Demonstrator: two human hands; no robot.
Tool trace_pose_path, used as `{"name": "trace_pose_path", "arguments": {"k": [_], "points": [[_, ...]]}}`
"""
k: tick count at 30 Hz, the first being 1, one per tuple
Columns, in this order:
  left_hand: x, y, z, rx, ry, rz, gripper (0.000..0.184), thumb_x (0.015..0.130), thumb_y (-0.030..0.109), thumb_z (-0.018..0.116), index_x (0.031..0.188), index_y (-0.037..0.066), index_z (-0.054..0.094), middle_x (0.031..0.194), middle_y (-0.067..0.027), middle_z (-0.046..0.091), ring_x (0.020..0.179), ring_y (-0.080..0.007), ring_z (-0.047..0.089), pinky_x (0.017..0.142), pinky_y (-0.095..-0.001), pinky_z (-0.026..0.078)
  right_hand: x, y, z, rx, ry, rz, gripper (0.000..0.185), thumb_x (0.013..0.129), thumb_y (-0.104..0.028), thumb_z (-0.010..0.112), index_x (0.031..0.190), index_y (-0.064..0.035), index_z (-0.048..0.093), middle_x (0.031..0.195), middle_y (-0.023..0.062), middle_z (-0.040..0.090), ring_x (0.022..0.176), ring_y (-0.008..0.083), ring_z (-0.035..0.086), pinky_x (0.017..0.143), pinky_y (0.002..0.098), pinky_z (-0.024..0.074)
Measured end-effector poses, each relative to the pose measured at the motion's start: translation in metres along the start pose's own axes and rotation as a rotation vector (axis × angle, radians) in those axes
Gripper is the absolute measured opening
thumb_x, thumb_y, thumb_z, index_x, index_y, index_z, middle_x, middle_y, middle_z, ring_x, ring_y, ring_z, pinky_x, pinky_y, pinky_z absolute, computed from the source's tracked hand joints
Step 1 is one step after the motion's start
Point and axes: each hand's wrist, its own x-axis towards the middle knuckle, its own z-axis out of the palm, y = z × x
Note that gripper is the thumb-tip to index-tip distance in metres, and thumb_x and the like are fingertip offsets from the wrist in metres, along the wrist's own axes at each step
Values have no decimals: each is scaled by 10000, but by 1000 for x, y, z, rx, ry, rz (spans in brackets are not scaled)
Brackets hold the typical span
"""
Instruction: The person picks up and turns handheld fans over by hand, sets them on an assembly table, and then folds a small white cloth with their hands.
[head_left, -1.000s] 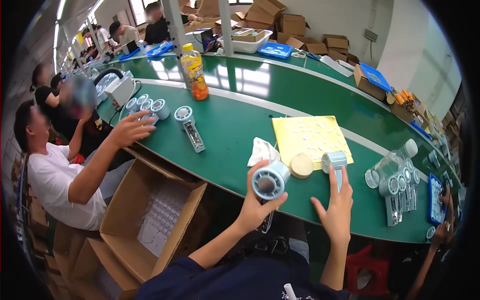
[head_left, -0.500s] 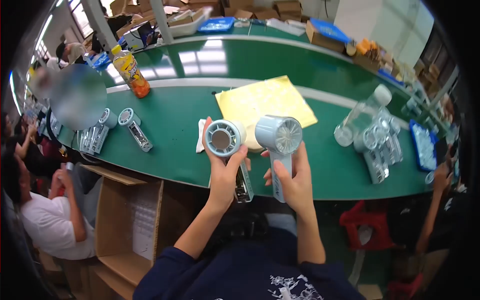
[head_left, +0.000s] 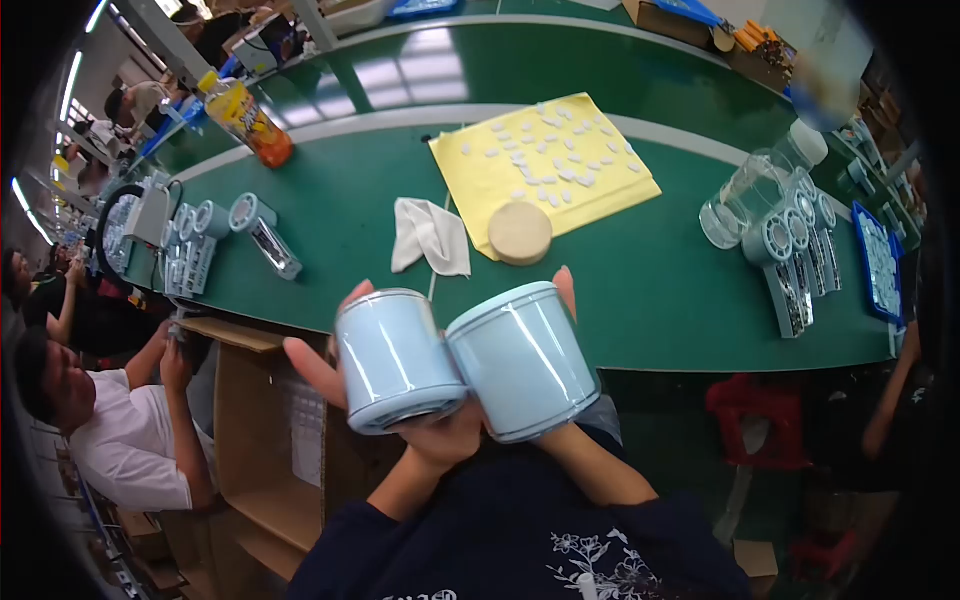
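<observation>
Your left hand [head_left: 447,440], thumb spread, holds the left fan [head_left: 395,355]; your right hand [head_left: 562,438], mostly hidden behind, is holding the right fan [head_left: 525,360] close beside.

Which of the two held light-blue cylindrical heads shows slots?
The light-blue plastic cylindrical head in the left hand: dark slots show at its bottom. The other head, in the right hand, shows none.

The left fan head [head_left: 400,350] and right fan head [head_left: 523,362], earlier held apart and face-on, drew together and turned side-on.
</observation>
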Motion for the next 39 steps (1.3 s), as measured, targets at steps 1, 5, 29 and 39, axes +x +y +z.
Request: {"name": "trace_pose_path", "arguments": {"k": [1, 5, 29, 39], "points": [[-2, -4, -1, -232, 65, -77, 967, 875, 618, 516, 1480, 22, 53, 1234, -323, 484, 1070, -357, 555, 821, -411, 523, -1, -2, -2, 76, -33, 109, 850, 797, -354, 682, 1435, 12, 256, 1315, 202, 500, 1148, 263, 555, 958, 360, 465], [2, 9, -12, -1310, 183, -584, 838, 906, 701, 357, 1384, 14, 318, 935, -345, 610, 823, -428, 646, 683, -512, 568, -12, -15, -15, 485, -129, 473, 657, 908, -370, 540, 1388, 23, 324, 1249, 209, 564, 1057, 248, 605, 910, 333, 495], [4, -5, 90, -437, -507, -508, 1029, 791, 55, 691, 1532, 192, -9, 1290, -113, 447, 1038, -208, 536, 882, -394, 526, 26, -52, -72, -641, 154, 46, 1066, 643, -207, 854, 1452, -19, 186, 1408, 240, 370, 1305, 356, 422, 1000, 409, 425], [3, -14, 149, -804, -552, -829, 771, 932, 224, 589, 1520, 159, 93, 1185, -144, 530, 909, -188, 538, 808, -334, 493, 36, -110, -137, 143, 180, 237, 479, 911, -171, 659, 1261, -78, 345, 1094, 107, 583, 926, 149, 596, 762, 292, 503]]}}
